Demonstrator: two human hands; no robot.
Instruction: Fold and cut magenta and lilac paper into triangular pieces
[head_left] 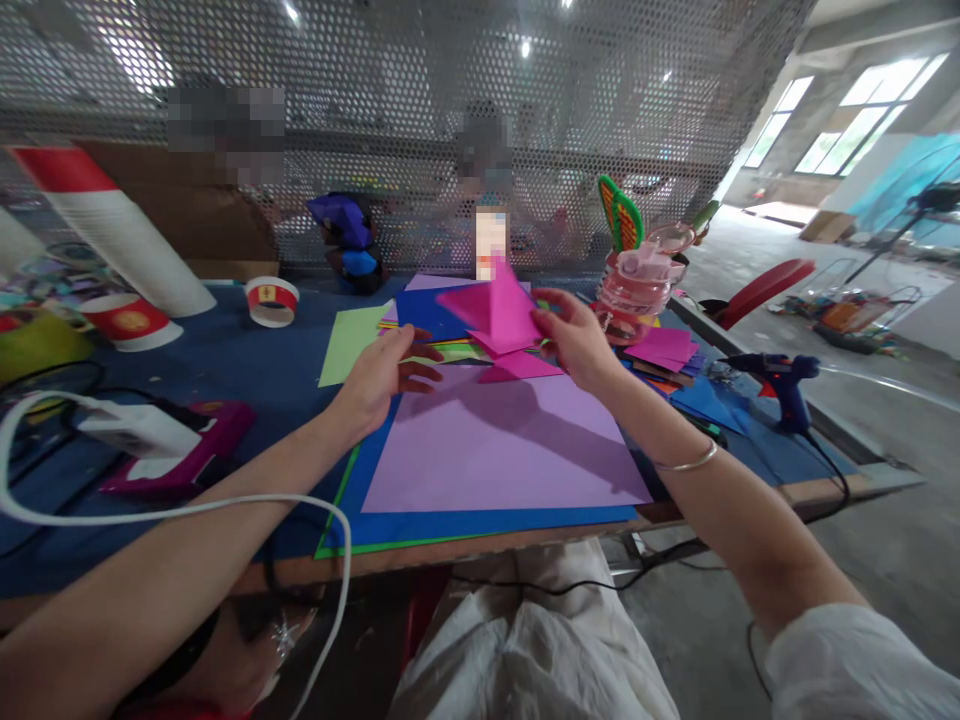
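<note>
The fingers of the right hand (576, 335) were pinched on the right edge of a pink folded paper (495, 310), just above the middle of the picture. The fingers of the left hand (386, 375) were apart and a little bent, with nothing between them. They were to the left of the pink paper, over the sheets, and I cannot tell if they touched any. Just under the pink folded paper was a flat pink piece (521, 367). It was at the top of a big light purple sheet (495, 450) in the middle of the picture. A blue sheet (480, 525) poked out below the purple one. A pale green sheet (346, 345) was near the left hand. To the right of the right hand stood a pink bottle (636, 290), with small pink papers (664, 348) near it. Farther right was a blue glue gun (787, 385). At the left, a small red and white cup (271, 302) stood on the blue table (289, 400). A tall stack of cups (120, 235) leaned at the upper left.
</note>
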